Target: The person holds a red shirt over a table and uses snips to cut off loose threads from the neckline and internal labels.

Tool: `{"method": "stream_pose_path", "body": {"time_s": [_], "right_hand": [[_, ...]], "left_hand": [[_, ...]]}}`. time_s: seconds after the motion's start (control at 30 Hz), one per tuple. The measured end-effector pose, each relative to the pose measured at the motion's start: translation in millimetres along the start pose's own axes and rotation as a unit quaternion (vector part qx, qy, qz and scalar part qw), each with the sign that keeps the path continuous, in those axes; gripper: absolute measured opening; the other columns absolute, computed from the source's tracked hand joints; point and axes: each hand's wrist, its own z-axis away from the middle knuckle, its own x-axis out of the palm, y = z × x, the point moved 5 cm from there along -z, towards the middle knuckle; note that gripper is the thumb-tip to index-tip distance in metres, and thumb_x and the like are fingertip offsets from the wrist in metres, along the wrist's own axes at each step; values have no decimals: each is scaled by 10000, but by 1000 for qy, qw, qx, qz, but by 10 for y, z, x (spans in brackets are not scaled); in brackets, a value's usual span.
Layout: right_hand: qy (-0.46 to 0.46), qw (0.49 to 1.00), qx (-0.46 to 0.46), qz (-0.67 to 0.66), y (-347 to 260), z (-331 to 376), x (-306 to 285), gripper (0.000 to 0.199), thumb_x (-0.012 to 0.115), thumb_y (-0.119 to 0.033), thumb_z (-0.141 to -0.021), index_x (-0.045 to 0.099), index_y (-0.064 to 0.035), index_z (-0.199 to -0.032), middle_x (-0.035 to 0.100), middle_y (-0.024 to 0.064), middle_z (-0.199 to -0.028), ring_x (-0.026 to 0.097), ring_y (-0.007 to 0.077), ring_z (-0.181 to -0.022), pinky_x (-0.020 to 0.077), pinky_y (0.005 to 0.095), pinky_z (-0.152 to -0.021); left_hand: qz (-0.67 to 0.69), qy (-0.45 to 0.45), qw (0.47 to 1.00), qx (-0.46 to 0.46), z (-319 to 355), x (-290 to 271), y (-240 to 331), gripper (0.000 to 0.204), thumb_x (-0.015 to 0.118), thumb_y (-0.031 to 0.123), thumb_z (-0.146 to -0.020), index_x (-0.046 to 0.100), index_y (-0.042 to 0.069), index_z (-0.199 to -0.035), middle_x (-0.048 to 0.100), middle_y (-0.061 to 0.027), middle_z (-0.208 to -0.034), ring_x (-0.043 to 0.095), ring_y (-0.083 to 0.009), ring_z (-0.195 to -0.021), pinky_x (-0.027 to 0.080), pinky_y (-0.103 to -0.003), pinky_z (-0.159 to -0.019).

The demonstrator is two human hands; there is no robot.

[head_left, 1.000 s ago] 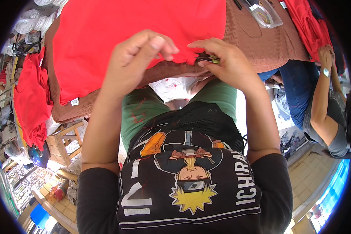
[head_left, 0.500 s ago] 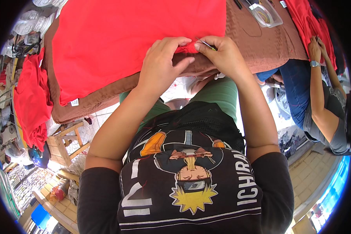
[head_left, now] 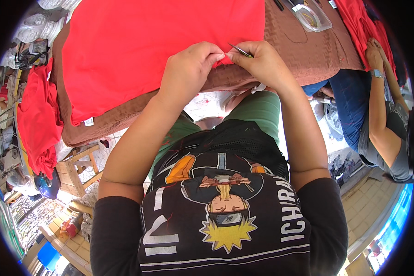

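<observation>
A large red cloth lies over the brown-covered table in front of me. At its near right corner my left hand pinches the hem between thumb and fingertips. Right beside it, thumb nearly touching the left fingertips, my right hand is closed around small thread snips. Their pointed metal blade sticks out up and left; most of the handle is hidden in the palm. The right thumb and finger also meet at the cloth's edge, where any thread is too small to make out.
A clear plastic tub sits on the brown cover at far right. Another person's hands work on red cloth further right. More red garments hang at left, above a wooden stool.
My left thumb and fingers have closed from a spread pose onto the cloth's edge. My hands have drawn together, and the bunched bit of hem between them now lies flatter.
</observation>
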Motion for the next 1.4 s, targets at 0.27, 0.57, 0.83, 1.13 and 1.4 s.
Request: {"method": "stream_pose_path", "body": {"time_s": [0.27, 0.57, 0.83, 1.13, 1.4], "right_hand": [[-50, 997, -34, 55, -108, 0, -33, 275, 677, -259, -831, 676, -30, -982, 663, 128, -775, 638, 227, -729, 487, 344, -690], [-149, 959, -106, 216, -459, 37, -298, 223, 679, -162, -837, 626, -18, -1000, 653, 122, -793, 631, 255, -720, 480, 347, -693], [-170, 951, -89, 241, -524, -28, -204, 198, 697, -161, -806, 649, -41, -957, 660, 139, -825, 632, 312, -765, 482, 371, -711], [-189, 945, -116, 242, -613, -43, -178, 179, 701, -156, -801, 644, -39, -924, 653, 138, -796, 626, 304, -735, 476, 375, -688], [-171, 941, -153, 249, -635, -35, -201, 188, 706, -161, -796, 646, -34, -922, 653, 147, -783, 626, 312, -720, 477, 375, -680]], "left_hand": [[137, -154, 969, -137, -53, 26, -185, 156, 623, 165, -921, 660, 22, -973, 687, -30, -843, 626, -91, -801, 502, -262, -745], [167, -164, 964, -126, -69, 29, -212, 183, 629, 193, -901, 677, 30, -969, 674, -60, -782, 631, -136, -731, 501, -286, -694], [164, -176, 961, -140, -61, 34, -203, 159, 633, 170, -913, 670, 23, -961, 658, -6, -795, 601, -77, -762, 495, -254, -717], [122, -161, 971, -125, -41, 5, -165, 144, 630, 156, -910, 676, 37, -977, 676, -4, -811, 600, -71, -756, 492, -250, -715], [152, -152, 966, -145, -37, 23, -191, 143, 625, 149, -915, 677, 33, -981, 684, -8, -828, 604, -69, -770, 494, -243, -726]]}}
